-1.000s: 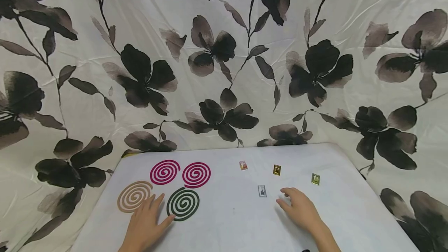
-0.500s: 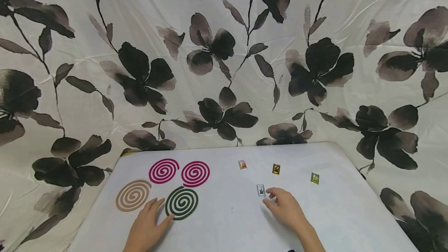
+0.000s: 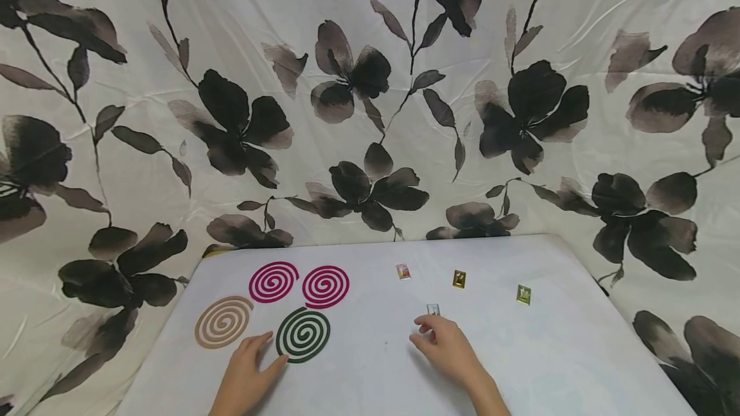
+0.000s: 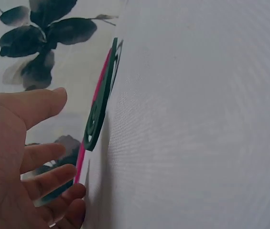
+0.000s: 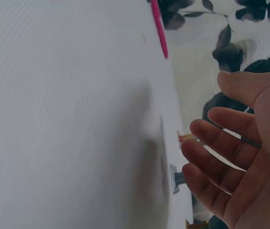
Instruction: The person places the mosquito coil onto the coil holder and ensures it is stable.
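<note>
My left hand (image 3: 247, 371) is relaxed, fingers spread, just left of a green spiral mosquito coil (image 3: 303, 335); in the left wrist view a gap separates the thumb from the coil (image 4: 99, 102). A tan coil (image 3: 223, 322) and two magenta coils, one left (image 3: 273, 282) and one right (image 3: 326, 287), lie beyond it. My right hand (image 3: 448, 348), fingers loosely bent and holding nothing, hovers in front of a small silver framed rectangle (image 3: 433, 309), hiding its lower part. In the right wrist view, that silver piece (image 5: 174, 179) appears behind the fingertips.
More small framed rectangles lie on the white table (image 3: 358, 377): a reddish one (image 3: 403, 271), a dark gold one (image 3: 459, 279) and a yellow-green one (image 3: 523, 294). Behind the table's back edge hangs a floral cloth (image 3: 358, 108).
My right hand has moved left, from beside the silver rectangle to in front of it. My left hand has drawn back slightly from the tan coil. The coils keep their places.
</note>
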### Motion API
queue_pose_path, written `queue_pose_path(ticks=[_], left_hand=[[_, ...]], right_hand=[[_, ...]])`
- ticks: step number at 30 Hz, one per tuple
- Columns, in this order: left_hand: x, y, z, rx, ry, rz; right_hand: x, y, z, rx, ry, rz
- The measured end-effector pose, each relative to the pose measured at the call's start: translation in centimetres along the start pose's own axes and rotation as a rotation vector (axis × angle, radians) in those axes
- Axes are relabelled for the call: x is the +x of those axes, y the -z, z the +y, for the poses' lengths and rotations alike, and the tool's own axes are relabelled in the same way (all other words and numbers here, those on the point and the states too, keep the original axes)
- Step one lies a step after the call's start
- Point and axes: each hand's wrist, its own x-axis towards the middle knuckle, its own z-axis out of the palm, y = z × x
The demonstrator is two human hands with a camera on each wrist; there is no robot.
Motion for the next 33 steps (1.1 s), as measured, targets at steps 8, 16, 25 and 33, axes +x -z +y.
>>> queue_pose_path(ticks=[8,16,25,33], left_hand=[[0.2,0.1,-0.4,-0.083,0.088,-0.024],[1.0,-0.3,-0.2,-0.103,0.119,-0.051],[1.4,-0.3,-0.5,-0.089,0.110,-0.039],[1.9,-0.4,-0.8,-0.085,0.097,-0.036]], right_hand=[[1.3,-1.5,-1.5,0.038,0.041,-0.046],[2.6,-3.3,-2.8,0.090,0.080,-0.073],[3.4,-5.0,-4.3,0.110,0.069,-0.101],[3.5,-6.7,-5.4,0.117,0.087,-0.106]])
